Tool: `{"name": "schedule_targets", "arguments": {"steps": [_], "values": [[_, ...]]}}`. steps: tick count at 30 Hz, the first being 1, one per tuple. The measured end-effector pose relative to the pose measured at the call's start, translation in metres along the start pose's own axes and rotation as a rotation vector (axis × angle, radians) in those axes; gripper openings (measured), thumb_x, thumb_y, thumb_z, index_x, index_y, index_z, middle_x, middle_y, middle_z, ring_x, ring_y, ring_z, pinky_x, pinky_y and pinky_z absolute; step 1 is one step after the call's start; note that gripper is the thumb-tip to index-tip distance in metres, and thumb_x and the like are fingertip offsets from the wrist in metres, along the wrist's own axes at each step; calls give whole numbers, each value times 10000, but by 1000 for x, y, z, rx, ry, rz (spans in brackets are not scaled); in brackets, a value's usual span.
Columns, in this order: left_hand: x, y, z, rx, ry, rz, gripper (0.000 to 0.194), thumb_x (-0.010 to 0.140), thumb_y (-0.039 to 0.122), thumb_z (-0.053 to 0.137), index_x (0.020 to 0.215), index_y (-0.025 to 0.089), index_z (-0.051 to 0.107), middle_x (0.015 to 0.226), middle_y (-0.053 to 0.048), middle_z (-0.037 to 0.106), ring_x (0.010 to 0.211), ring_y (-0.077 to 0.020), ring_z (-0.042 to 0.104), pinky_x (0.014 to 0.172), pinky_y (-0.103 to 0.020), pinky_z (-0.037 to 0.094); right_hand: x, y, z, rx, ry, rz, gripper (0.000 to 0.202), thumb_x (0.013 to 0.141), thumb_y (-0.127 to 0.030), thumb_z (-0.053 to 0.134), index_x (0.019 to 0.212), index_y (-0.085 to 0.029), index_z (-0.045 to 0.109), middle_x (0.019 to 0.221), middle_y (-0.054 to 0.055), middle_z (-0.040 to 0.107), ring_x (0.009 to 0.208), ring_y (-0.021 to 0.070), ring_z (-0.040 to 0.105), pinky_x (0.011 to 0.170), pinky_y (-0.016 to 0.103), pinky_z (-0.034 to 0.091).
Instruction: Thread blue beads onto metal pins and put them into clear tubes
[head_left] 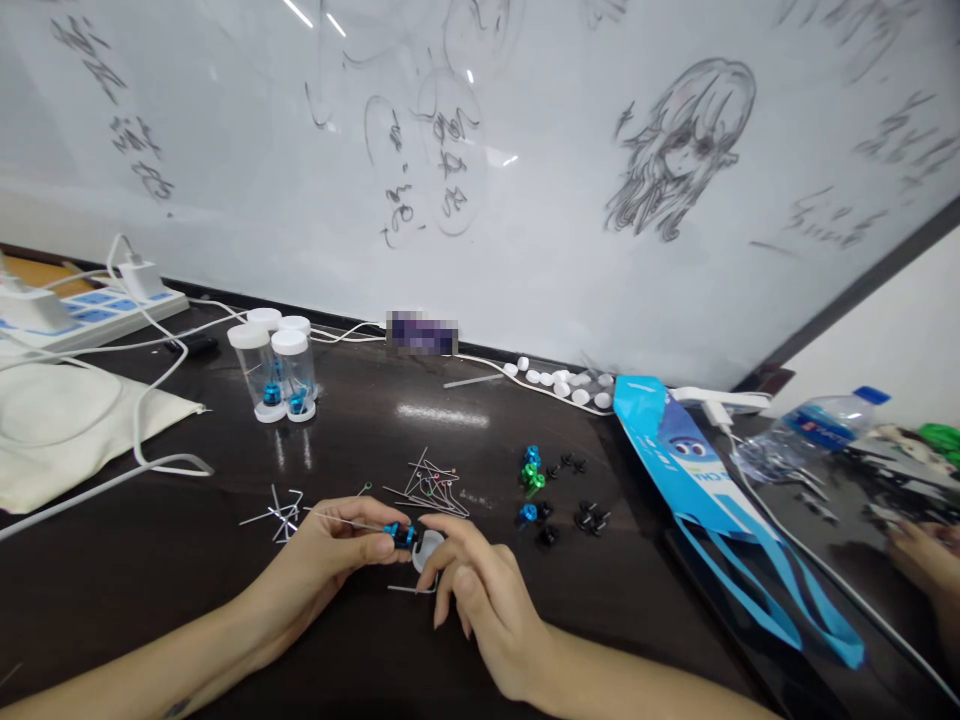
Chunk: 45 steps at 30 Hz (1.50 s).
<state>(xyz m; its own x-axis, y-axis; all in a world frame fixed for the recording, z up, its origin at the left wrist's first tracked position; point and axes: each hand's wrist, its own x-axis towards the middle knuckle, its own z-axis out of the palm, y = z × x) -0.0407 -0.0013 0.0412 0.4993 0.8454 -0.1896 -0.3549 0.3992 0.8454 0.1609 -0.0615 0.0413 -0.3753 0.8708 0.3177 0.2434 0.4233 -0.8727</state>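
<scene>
Between the thumb and fingers of my left hand (pixel 341 550) is a small blue and black metal part (pixel 400 536). A thin wire (pixel 345 519) sticks out from it to the left. My right hand (pixel 491 605) is close by on the right, fingers bent and apart; its index fingertip is at the part's black end, and whether it touches cannot be made out. A round whitish cap (pixel 429 552) shows between the hands, partly behind my right fingers. Just below lies an L-shaped hex key (pixel 409 588). Thin wire pins with coloured rings (pixel 433 487) lie beyond my hands.
Several hex keys (pixel 282 515) lie left. Blue and green metal parts (pixel 532 480) and black screws (pixel 592 518) lie right. Clear tubes (pixel 291 375) stand behind; white caps (pixel 561 380) line the whiteboard. A blue lanyard bag (pixel 652 440), bottle (pixel 817 425) and another person's hand (pixel 926 555) are far right.
</scene>
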Motion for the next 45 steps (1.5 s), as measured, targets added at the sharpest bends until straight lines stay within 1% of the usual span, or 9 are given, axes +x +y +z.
{"name": "schedule_targets", "arguments": {"steps": [2, 6, 9, 12, 16, 26, 36, 43, 45], "values": [[0, 0, 0, -2, 2, -1, 184, 631, 154, 847, 805, 177, 792, 756, -38, 778, 709, -168, 707, 748, -254, 556, 0, 0, 0, 0, 7, -1, 496, 1008, -499, 274, 1394, -203, 375, 875, 72, 652, 572, 121, 595, 411, 180, 412], [0, 0, 0, 0, -12, 9, 180, 644, 158, 842, 816, 172, 791, 763, -43, 780, 724, -168, 707, 755, -251, 557, 0, 1, 0, -9, -11, -9, 481, 1012, -495, 260, 1365, -210, 420, 822, 55, 643, 572, 125, 598, 427, 187, 419], [0, 0, 0, -2, -17, 12, 173, 655, 151, 834, 822, 173, 790, 772, -38, 781, 728, -160, 706, 761, -242, 555, 0, 0, 0, -10, -1, -1, 485, 1010, -495, 266, 1382, -209, 392, 863, 67, 650, 571, 124, 598, 425, 191, 416], [0, 0, 0, 0, -21, 14, 172, 654, 148, 834, 819, 171, 791, 764, -36, 782, 720, -155, 705, 753, -231, 555, 0, 0, 0, -14, -8, 7, 469, 1012, -489, 271, 1362, -215, 418, 833, 57, 649, 564, 120, 586, 421, 185, 406], [0, 1, 1, -6, -13, 0, 177, 640, 148, 842, 807, 172, 791, 750, -32, 783, 701, -150, 707, 731, -219, 553, 0, 0, 0, 4, 10, 13, 493, 1005, -509, 276, 1380, -210, 391, 854, 66, 649, 553, 115, 581, 405, 178, 395], [0, -2, -2, -8, -14, 7, 179, 650, 156, 839, 821, 172, 788, 757, -35, 784, 711, -157, 713, 748, -232, 560, -2, 2, 1, 8, 22, 20, 466, 1009, -496, 274, 1350, -222, 436, 829, 62, 656, 567, 123, 593, 406, 179, 386], [1, -2, -2, -14, -2, -1, 178, 641, 154, 845, 809, 176, 790, 750, -25, 780, 703, -147, 712, 742, -220, 557, -1, 1, 1, 10, 43, 16, 483, 1007, -497, 290, 1398, -229, 380, 900, 79, 660, 574, 121, 602, 403, 181, 399], [0, -1, -1, -11, 0, 4, 173, 645, 152, 839, 809, 173, 791, 750, -32, 780, 703, -153, 709, 737, -227, 558, -1, 3, 1, 13, 37, 8, 502, 1004, -515, 279, 1398, -224, 389, 882, 72, 656, 563, 118, 591, 403, 183, 395], [0, -1, -1, -6, -2, 8, 170, 647, 154, 837, 810, 166, 790, 753, -38, 778, 713, -160, 708, 744, -239, 561, -1, 3, 1, 6, 19, -1, 495, 1008, -509, 267, 1382, -226, 422, 849, 60, 650, 558, 116, 587, 412, 185, 401]]}}
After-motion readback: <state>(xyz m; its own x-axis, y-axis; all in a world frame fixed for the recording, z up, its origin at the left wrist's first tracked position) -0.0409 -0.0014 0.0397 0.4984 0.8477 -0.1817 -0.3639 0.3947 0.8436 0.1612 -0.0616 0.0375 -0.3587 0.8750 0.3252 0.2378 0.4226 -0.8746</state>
